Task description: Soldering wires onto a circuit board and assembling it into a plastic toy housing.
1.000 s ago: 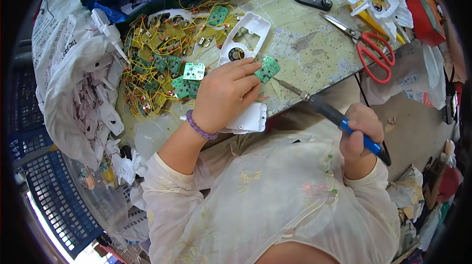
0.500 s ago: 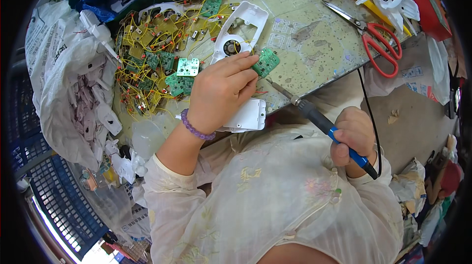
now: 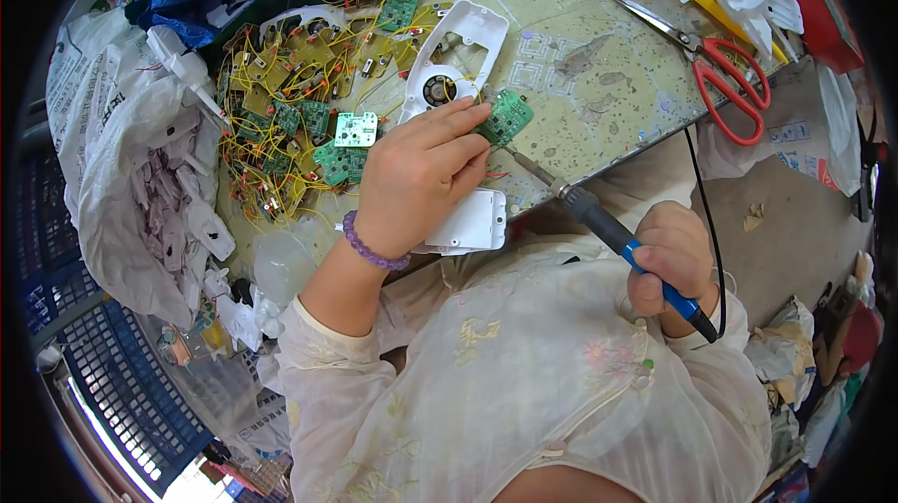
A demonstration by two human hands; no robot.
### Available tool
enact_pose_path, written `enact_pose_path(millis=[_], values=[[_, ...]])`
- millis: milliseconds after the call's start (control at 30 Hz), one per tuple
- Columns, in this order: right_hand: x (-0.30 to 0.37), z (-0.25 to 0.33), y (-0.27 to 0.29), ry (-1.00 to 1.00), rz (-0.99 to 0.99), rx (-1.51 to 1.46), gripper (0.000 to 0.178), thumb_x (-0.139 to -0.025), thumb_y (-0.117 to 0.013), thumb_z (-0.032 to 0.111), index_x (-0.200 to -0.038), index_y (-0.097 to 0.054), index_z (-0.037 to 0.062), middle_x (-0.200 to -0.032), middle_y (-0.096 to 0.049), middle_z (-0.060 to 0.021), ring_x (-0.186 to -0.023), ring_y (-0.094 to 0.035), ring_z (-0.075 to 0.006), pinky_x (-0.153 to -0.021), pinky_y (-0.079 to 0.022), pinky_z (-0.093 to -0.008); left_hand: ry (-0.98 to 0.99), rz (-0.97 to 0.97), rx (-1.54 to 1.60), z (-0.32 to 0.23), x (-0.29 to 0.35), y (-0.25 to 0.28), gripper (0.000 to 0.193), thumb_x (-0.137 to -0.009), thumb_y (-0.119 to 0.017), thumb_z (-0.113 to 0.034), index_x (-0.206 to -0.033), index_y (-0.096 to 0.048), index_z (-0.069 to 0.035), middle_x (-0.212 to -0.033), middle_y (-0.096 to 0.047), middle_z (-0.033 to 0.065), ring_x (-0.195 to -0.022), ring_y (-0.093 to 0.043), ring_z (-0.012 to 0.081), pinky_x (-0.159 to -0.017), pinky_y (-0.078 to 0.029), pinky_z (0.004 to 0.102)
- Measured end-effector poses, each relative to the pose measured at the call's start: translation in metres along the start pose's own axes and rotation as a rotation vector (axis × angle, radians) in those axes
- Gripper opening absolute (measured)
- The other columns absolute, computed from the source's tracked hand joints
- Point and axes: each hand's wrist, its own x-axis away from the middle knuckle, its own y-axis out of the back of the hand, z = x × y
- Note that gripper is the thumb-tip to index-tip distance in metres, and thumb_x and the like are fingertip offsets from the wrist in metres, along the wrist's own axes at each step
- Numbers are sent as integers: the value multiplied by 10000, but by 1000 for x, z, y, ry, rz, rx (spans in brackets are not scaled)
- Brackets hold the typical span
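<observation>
My left hand (image 3: pixel 426 161), with a purple bead bracelet at its wrist, closes its fingers on the left edge of a green circuit board (image 3: pixel 508 117). My right hand (image 3: pixel 672 258) grips a soldering iron (image 3: pixel 599 220) with a blue and black handle. The iron's metal tip reaches the lower edge of the board, near my left fingertips. Beyond the board lies a white plastic housing (image 3: pixel 480 28) with a round black part in it. Under my left hand sits a flat white plastic casing (image 3: pixel 475 222). Thin red wire shows beside my fingers; the fingertips are partly hidden.
A tangle of yellow wires (image 3: pixel 290 82) with small boards lies left on the table (image 3: pixel 599 82). Red-handled scissors (image 3: pixel 730 82) rest at the right edge. A white sack (image 3: pixel 122 157) of plastic parts stands left. The iron's black cord (image 3: pixel 703 194) hangs by my right hand.
The soldering iron's tip has moved slightly up and left, from just off the board to its lower edge. My left hand and the board have stayed nearly still.
</observation>
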Motion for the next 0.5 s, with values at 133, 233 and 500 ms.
enact_pose_path(millis=[133,233,500], values=[[0,1,1,-1,6,0,210,-802,-583,109,-995,-518,57,-678,-547,-62,-528,-513,-234,-473,-400,-352,-1,0,7,1,2,-1,103,-701,-724,-6,-790,-677,-25,-1024,-691,102,-1000,-658,274,-809,-540,330],[-1,-1,0,-10,18,7,213,-803,-585,112,-998,-520,57,-684,-550,-62,-537,-517,-236,-478,-403,-353,7,-2,-17,3,3,-3,80,-714,-714,-68,-780,-670,-54,-1034,-688,66,-1021,-646,234,-803,-536,331],[-4,1,2,-19,62,8,234,-799,-597,114,-1012,-516,61,-705,-557,-62,-552,-524,-239,-491,-413,-361,4,4,-35,1,2,-2,76,-716,-711,-70,-776,-669,-46,-1039,-687,63,-1025,-643,234,-813,-534,330]])
